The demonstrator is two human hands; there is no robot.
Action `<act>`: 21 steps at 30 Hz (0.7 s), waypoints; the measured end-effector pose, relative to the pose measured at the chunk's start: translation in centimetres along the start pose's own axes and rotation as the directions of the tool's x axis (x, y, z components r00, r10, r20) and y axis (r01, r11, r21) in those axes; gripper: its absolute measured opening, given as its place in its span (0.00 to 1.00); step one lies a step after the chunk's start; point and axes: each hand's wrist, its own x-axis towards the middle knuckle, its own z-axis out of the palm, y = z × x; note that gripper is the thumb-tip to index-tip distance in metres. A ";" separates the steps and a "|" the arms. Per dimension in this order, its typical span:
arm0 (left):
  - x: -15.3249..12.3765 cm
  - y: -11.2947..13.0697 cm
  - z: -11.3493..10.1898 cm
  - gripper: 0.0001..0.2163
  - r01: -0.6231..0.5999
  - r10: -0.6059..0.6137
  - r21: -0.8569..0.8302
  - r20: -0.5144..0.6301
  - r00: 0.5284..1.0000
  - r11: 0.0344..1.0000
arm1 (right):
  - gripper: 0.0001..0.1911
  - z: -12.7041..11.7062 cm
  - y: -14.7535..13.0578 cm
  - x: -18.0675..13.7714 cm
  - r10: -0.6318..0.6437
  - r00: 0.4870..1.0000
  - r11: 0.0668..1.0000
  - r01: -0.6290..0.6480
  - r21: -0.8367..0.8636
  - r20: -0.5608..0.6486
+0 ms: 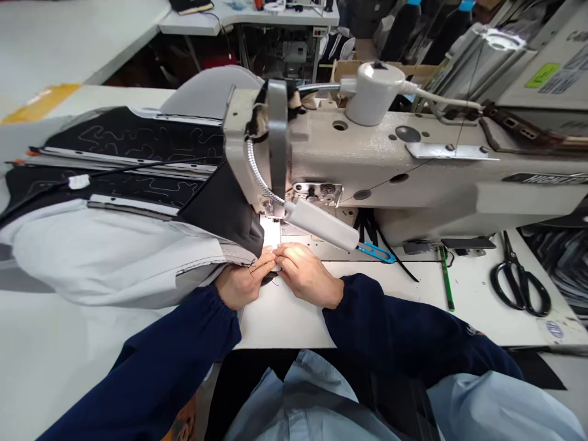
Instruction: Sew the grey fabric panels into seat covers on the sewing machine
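Note:
A white industrial sewing machine stands across the table, a small lamp lit at its needle area. Under its presser foot runs a white strip, along the edge of a large sewn cover of grey and black fabric. My left hand grips the cover's edge just in front of the foot, fingers pressed together. Right beside it, my right hand pinches the near end of the white strip. The fingertips of both hands almost meet, and what lies beneath them is partly hidden.
Black scissors and a green pen lie on the table at right. Black straps and a blue clip are under the machine arm. The cover spreads over the left of the table. Another worktable stands behind.

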 end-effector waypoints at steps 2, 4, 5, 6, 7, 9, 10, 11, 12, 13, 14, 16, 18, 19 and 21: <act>0.1 0.1 0.0 0.20 0.019 -0.019 -0.023 -0.008 1.000 1.000 | 0.11 0.3 0.1 0.0 0.009 1.000 1.000 -0.009 -0.014 0.005; 0.1 0.2 -0.1 0.19 0.032 -0.033 -0.037 -0.039 0.999 0.999 | 0.12 0.4 0.1 0.2 0.017 1.000 0.999 -0.016 -0.050 0.016; 0.1 0.3 0.0 0.19 0.040 -0.042 -0.035 -0.053 0.998 0.999 | 0.13 0.4 0.1 0.3 0.014 1.000 0.998 -0.013 -0.066 0.023; 0.1 0.4 0.0 0.18 0.050 -0.052 -0.030 -0.066 0.996 0.998 | 0.14 0.4 0.1 0.4 0.005 1.000 0.997 -0.003 -0.073 0.027; 0.1 0.4 0.0 0.17 0.060 -0.062 -0.024 -0.082 0.995 0.998 | 0.14 0.4 0.1 0.4 -0.010 1.000 0.997 0.012 -0.070 0.024; 0.0 0.5 0.2 0.17 0.079 -0.080 -0.015 -0.113 0.990 0.997 | 0.14 0.3 0.0 0.5 -0.047 0.999 0.998 0.047 -0.039 -0.009; 0.0 0.5 0.2 0.16 0.088 -0.089 -0.014 -0.123 0.988 0.996 | 0.13 0.3 0.0 0.5 -0.058 0.998 0.998 0.058 -0.015 -0.037; -0.1 0.5 0.3 0.16 0.099 -0.100 -0.015 -0.127 0.987 0.995 | 0.13 0.3 -0.1 0.5 -0.058 0.996 0.998 0.059 0.010 -0.069; -0.1 0.4 0.2 0.16 0.110 -0.111 -0.017 -0.121 0.986 0.994 | 0.12 0.4 -0.2 0.4 -0.050 0.994 0.998 0.054 0.038 -0.099; -0.1 0.4 0.2 0.16 0.118 -0.120 -0.020 -0.106 0.987 0.993 | 0.12 0.4 -0.3 0.4 -0.037 0.992 0.997 0.046 0.064 -0.123; -0.2 0.3 0.2 0.17 0.122 -0.124 -0.026 -0.089 0.988 0.992 | 0.12 0.5 -0.5 0.4 -0.021 0.989 0.996 0.033 0.086 -0.144; -0.3 0.2 0.0 0.18 0.111 -0.113 -0.043 -0.051 0.992 0.993 | 0.11 0.8 -0.8 0.4 0.007 0.986 0.995 0.010 0.103 -0.167; -0.3 0.0 0.0 0.18 0.092 -0.093 -0.063 -0.014 0.996 0.994 | 0.12 1.1 -1.2 0.4 0.013 0.986 0.998 -0.002 0.068 -0.167; -0.4 -0.1 0.0 0.19 0.088 -0.087 -0.069 0.009 0.996 0.994 | 0.12 1.3 -1.3 0.4 0.005 0.987 0.999 0.001 0.034 -0.158; -0.4 -0.2 0.0 0.19 0.093 -0.088 -0.068 0.062 0.994 0.993 | 0.13 1.6 -1.6 0.3 -0.031 0.992 0.998 0.024 -0.060 -0.122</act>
